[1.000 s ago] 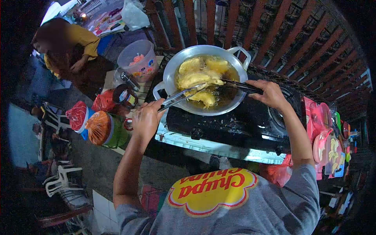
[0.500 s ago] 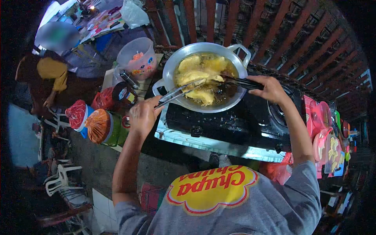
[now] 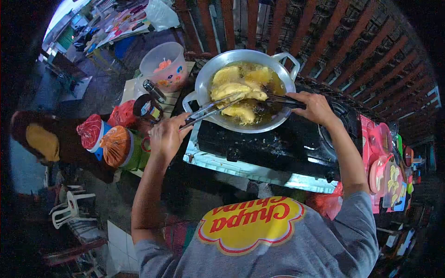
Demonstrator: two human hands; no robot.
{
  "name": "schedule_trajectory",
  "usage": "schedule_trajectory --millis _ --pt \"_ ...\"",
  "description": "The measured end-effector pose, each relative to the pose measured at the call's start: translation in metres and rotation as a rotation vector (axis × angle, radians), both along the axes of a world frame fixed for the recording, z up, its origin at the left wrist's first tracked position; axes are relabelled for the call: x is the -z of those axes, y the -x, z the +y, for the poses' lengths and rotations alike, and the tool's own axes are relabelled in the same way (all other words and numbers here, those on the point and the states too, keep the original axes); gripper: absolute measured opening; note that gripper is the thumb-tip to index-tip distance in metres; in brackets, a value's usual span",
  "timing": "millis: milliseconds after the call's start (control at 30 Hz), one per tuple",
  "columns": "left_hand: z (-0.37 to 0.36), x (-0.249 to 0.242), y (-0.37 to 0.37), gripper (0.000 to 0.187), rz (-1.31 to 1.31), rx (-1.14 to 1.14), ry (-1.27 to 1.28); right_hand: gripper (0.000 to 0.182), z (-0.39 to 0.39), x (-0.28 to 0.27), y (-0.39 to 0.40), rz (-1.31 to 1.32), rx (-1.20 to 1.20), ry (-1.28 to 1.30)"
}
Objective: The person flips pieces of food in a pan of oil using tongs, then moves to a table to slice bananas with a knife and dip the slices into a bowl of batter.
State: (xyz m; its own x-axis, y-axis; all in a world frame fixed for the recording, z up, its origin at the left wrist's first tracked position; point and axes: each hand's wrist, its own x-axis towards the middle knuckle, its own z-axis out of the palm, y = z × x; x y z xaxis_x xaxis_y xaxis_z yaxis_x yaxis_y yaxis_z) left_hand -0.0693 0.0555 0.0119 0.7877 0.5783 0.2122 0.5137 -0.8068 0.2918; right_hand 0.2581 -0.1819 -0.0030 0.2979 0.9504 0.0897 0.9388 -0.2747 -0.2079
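My left hand [image 3: 168, 137] is closed around metal tongs [image 3: 206, 113], whose tips reach into the wok [image 3: 200, 88] and touch a battered yellow piece [image 3: 230, 90]. From the other side, my right hand [image 3: 315, 109] grips a dark long-handled utensil [image 3: 289, 100]. Its far end lies against the same cluster of frying pieces, partly hidden by them. Around them in the bubbling oil float more pale-yellow pieces, one near the front [image 3: 241, 112] and one at the back [image 3: 258, 75]. The wok sits on a black gas stove [image 3: 278, 143].
Left of the wok stand a clear flowered tub [image 3: 163, 67], a dark jar [image 3: 144, 107] and tied bags [image 3: 116, 146]. At right are pink containers [image 3: 380, 139] and a tray of pale pieces [image 3: 393, 185]. A slatted wooden fence [image 3: 324, 41] rises behind. A person [image 3: 46, 139] is at far left.
The person at far left has moved lower and further left in view. My hands and both utensils stay at the same frying pieces, with only slight shifts.
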Motion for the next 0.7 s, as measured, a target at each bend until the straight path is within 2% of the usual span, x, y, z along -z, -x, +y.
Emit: schedule_trajectory --millis 133,367,533,700 --pt "0.005 0.003 0.005 0.035 0.038 -0.02 -0.015 0.046 -0.002 0.002 -0.009 0.069 -0.02 -0.038" --pt "0.002 0.002 0.011 0.036 -0.003 0.015 -0.006 0.048 -0.003 0.007 -0.023 0.237 -0.055 -0.044" --pt "0.004 0.005 0.016 0.035 -0.038 0.039 -0.012 0.049 -0.003 0.007 -0.028 0.417 0.011 0.025" --pt "0.003 0.005 0.017 0.036 -0.015 0.007 0.031 0.047 -0.005 0.01 -0.031 0.377 -0.03 -0.017"
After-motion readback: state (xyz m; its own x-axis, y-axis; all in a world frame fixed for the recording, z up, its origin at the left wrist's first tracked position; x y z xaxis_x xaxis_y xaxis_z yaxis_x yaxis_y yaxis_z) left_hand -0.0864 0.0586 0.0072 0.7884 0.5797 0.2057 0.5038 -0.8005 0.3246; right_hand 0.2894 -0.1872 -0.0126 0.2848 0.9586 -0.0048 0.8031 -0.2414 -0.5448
